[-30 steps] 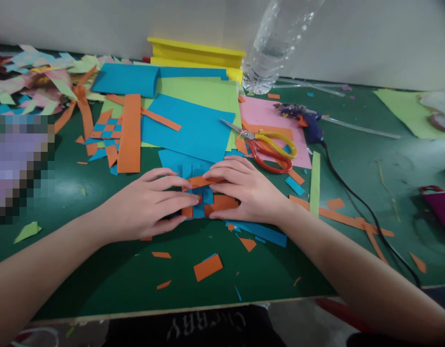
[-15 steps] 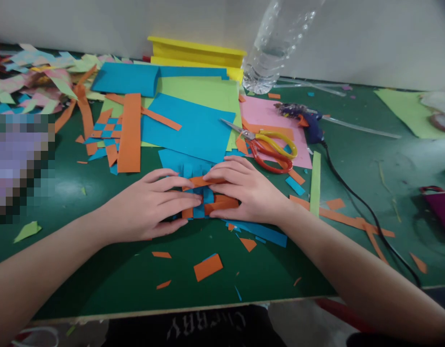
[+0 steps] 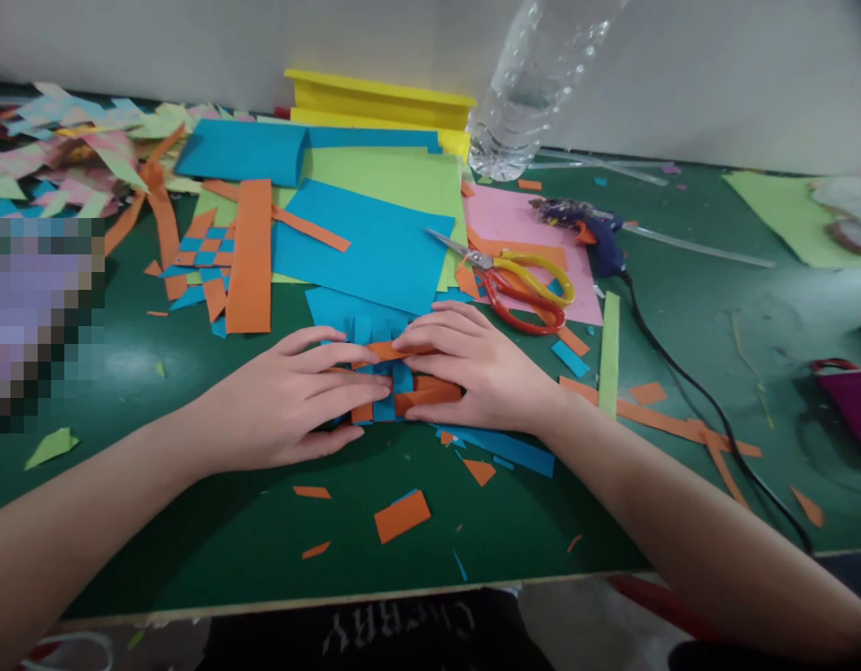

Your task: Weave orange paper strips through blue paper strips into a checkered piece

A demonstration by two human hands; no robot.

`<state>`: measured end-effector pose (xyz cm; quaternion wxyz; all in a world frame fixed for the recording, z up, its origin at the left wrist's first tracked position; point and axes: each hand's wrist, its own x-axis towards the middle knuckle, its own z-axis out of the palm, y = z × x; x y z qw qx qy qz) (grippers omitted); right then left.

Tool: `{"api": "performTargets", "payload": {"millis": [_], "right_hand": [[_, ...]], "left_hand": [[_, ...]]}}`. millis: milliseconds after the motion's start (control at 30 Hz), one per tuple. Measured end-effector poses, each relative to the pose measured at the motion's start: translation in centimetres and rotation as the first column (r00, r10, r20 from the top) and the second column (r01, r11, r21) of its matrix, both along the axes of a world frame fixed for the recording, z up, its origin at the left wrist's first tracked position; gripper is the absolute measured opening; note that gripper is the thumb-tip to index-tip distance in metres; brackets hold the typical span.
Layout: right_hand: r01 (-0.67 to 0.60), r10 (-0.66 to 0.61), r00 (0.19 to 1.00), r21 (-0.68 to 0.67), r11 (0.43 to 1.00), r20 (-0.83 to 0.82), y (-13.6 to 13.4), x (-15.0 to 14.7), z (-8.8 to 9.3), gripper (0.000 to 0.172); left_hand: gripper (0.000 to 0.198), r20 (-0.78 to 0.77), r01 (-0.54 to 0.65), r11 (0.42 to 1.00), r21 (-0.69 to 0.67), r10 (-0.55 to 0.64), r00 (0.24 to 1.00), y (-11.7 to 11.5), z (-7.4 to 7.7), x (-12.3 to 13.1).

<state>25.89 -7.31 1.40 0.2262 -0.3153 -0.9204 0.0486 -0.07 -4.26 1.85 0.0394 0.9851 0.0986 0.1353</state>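
Blue and orange paper strips lie interlaced in a small weave (image 3: 383,408) between my hands on the green table. My left hand (image 3: 266,396) comes in from the left, fingertips on an orange paper strip (image 3: 384,351) and on the weave, thumb at its lower left edge. From the other side, my right hand (image 3: 472,359) has its fingers bent over the same strip's right part, with the thumb by a lower orange strip (image 3: 430,398). The blue strips' far ends curl up beyond my fingers. Fingers partly cover the weave.
Scissors (image 3: 521,289) with red and yellow handles lie beyond my right hand. Farther right is a glue gun (image 3: 602,238) with a black cord. A water bottle (image 3: 518,102) stands against the wall. Blue card (image 3: 367,242), a finished-looking checkered piece (image 3: 207,256) and paper scraps surround the hands.
Both hands stay almost in the same place on the weave. The left fingers have shifted very slightly; the view has moved a touch.
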Motion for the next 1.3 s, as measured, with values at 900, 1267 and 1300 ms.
{"api": "performTargets", "payload": {"millis": [900, 1267, 1300], "right_hand": [[-0.01, 0.01, 1.0, -0.021, 1.0, 0.006, 0.0, 0.2, 0.0, 0.034], [-0.017, 0.017, 1.0, -0.006, 1.0, -0.007, 0.1, 0.1, 0.0, 0.033], [-0.019, 0.019, 1.0, -0.002, 1.0, -0.01, 0.1, 0.1, 0.0, 0.034]], "left_hand": [[0.009, 0.176, -0.113, 0.971, -0.212, 0.152, 0.973, 1.9, 0.2, -1.4], [0.013, 0.127, -0.102, 0.982, -0.161, 0.124, 0.984, 2.0, -0.3, -1.4], [0.012, 0.116, -0.098, 0.982, -0.16, 0.117, 0.986, 2.0, -0.4, -1.4]]}}
